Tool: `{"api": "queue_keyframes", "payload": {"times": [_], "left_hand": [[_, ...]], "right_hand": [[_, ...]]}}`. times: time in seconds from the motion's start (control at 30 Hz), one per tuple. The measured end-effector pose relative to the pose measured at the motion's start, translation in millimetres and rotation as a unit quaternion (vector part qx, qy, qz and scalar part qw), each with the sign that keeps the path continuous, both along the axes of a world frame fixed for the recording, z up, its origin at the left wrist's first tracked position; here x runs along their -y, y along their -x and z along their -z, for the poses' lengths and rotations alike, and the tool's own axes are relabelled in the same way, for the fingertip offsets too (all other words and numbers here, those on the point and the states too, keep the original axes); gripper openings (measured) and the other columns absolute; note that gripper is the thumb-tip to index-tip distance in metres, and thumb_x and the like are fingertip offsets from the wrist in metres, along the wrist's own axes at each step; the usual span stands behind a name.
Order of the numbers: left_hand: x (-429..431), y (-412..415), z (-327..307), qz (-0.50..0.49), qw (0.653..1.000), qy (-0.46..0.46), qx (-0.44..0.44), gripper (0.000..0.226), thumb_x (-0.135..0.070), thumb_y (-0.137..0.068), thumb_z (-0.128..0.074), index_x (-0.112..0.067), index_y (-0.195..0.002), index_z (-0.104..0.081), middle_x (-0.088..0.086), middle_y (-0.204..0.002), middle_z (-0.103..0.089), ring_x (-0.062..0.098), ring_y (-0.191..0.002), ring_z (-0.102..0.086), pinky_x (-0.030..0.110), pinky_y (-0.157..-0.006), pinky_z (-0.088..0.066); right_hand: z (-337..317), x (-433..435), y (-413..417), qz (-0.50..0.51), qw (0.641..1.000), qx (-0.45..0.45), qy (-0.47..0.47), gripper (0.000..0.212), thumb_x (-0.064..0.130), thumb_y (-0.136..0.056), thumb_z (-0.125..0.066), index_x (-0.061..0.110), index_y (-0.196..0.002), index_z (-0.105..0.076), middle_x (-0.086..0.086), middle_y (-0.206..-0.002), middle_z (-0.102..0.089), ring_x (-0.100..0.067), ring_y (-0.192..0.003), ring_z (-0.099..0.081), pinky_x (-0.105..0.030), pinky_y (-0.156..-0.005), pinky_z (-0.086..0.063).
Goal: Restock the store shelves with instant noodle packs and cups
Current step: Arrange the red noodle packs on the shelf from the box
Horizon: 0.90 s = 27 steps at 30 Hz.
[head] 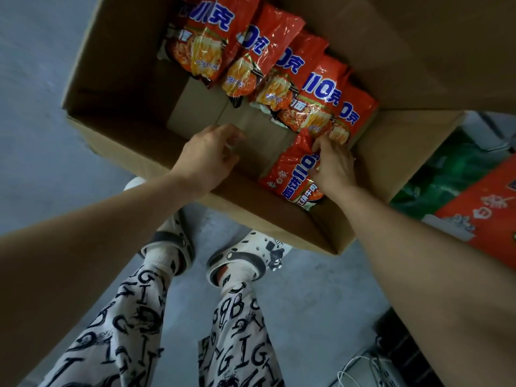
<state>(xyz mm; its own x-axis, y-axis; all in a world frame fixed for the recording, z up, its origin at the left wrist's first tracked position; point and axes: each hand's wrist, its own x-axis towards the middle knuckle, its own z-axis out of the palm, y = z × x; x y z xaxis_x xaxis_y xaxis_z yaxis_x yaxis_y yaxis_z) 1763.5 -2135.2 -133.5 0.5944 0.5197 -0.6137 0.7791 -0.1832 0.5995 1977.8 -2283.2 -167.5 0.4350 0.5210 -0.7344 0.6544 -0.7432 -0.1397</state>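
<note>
While we stand over the cardboard box (117, 135), our left hand (208, 157) hangs loose above its bare bottom, holding nothing. Our right hand (336, 166) grips one red noodle pack (290, 174) near the front wall. Beyond it, a row of packs (279, 68) overlaps along the far side.

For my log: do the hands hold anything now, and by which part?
The right hand grips a red noodle pack by its far right edge; the left hand holds nothing.

One wide-angle view from my head, steeply down and forward, close over the cardboard box (120, 79) and floor (307, 303).
</note>
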Motion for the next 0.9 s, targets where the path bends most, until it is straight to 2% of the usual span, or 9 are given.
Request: {"api": "queue_keyframes", "payload": {"times": [0.1,0.2,0.37,0.47,0.53,0.67,0.73,0.83,0.9], "left_hand": [[2,-2,0,0.003,1.000,0.006,-0.003,0.036,-0.009,-0.090,-0.062,-0.022,-0.124,-0.060,0.002,-0.115,-0.060,0.017,-0.100,-0.059,0.032,-0.086,-0.049],[2,-3,-1,0.006,1.000,0.008,0.000,0.036,-0.008,-0.090,-0.063,-0.021,-0.124,-0.060,0.002,-0.115,-0.060,0.017,-0.099,-0.060,0.032,-0.086,-0.049],[3,-6,-3,0.001,1.000,0.008,0.001,0.035,-0.009,-0.090,-0.063,-0.022,-0.122,-0.061,0.002,-0.114,-0.061,0.017,-0.100,-0.059,0.034,-0.086,-0.050],[3,-7,-7,-0.008,1.000,0.014,-0.002,0.034,-0.010,-0.090,-0.064,-0.022,-0.121,-0.061,0.000,-0.113,-0.060,0.015,-0.098,-0.059,0.029,-0.082,-0.047],[2,-8,-15,-0.022,0.999,0.024,-0.003,0.035,-0.010,-0.089,-0.065,-0.023,-0.122,-0.060,-0.001,-0.113,-0.060,0.013,-0.096,-0.058,0.028,-0.081,-0.048],[-2,-10,-38,-0.049,0.997,0.055,-0.005,0.039,-0.010,-0.087,-0.068,-0.026,-0.122,-0.059,-0.002,-0.112,-0.059,0.015,-0.095,-0.062,0.038,-0.087,-0.054],[-7,-10,-53,-0.062,0.996,0.060,0.001,0.044,-0.012,-0.085,-0.069,-0.026,-0.125,-0.057,0.000,-0.115,-0.059,0.018,-0.100,-0.062,0.040,-0.090,-0.053],[-23,-13,-82,-0.066,0.995,0.072,-0.002,0.057,-0.024,-0.087,-0.070,-0.030,-0.138,-0.046,0.006,-0.129,-0.054,0.024,-0.115,-0.056,0.040,-0.098,-0.049],[-35,-12,-100,-0.063,0.995,0.081,-0.009,0.067,-0.031,-0.089,-0.069,-0.034,-0.146,-0.035,0.008,-0.137,-0.046,0.026,-0.123,-0.050,0.039,-0.099,-0.046]], "right_hand": [[-4,2,-4,-0.004,1.000,-0.015,-0.007,0.045,0.003,-0.081,-0.073,0.017,-0.114,-0.045,-0.007,-0.133,-0.050,-0.034,-0.123,-0.052,-0.048,-0.102,-0.044],[-10,1,-9,-0.026,0.999,-0.022,-0.008,0.048,0.008,-0.086,-0.072,0.023,-0.119,-0.040,-0.008,-0.135,-0.048,-0.037,-0.119,-0.057,-0.049,-0.092,-0.052],[-17,6,-9,-0.066,0.996,-0.057,0.025,0.061,0.016,-0.092,-0.068,0.027,-0.142,-0.036,-0.012,-0.136,-0.056,-0.036,-0.123,-0.055,-0.051,-0.100,-0.049],[-24,4,-6,-0.059,0.994,-0.075,0.049,0.055,0.021,-0.095,-0.064,0.023,-0.145,-0.040,-0.010,-0.138,-0.056,-0.033,-0.127,-0.052,-0.048,-0.104,-0.045],[-32,1,-3,-0.001,0.995,-0.096,0.038,0.054,0.023,-0.096,-0.063,0.025,-0.145,-0.040,-0.009,-0.140,-0.054,-0.033,-0.129,-0.051,-0.049,-0.105,-0.044],[-56,-11,-3,0.205,0.971,-0.126,0.010,0.060,0.031,-0.096,-0.063,0.029,-0.148,-0.035,-0.007,-0.141,-0.052,-0.031,-0.130,-0.051,-0.051,-0.106,-0.044],[-71,-20,-5,0.303,0.941,-0.152,-0.013,0.062,0.034,-0.094,-0.066,0.030,-0.148,-0.036,-0.004,-0.138,-0.054,-0.027,-0.124,-0.055,-0.052,-0.100,-0.049],[-99,-39,1,0.407,0.886,-0.213,-0.060,0.056,0.030,-0.093,-0.068,0.028,-0.143,-0.042,-0.001,-0.129,-0.060,-0.018,-0.109,-0.063,-0.038,-0.082,-0.056],[-116,-51,8,0.448,0.852,-0.259,-0.081,0.056,0.027,-0.092,-0.070,0.028,-0.142,-0.044,0.000,-0.127,-0.063,-0.018,-0.108,-0.065,-0.043,-0.088,-0.056]]}}
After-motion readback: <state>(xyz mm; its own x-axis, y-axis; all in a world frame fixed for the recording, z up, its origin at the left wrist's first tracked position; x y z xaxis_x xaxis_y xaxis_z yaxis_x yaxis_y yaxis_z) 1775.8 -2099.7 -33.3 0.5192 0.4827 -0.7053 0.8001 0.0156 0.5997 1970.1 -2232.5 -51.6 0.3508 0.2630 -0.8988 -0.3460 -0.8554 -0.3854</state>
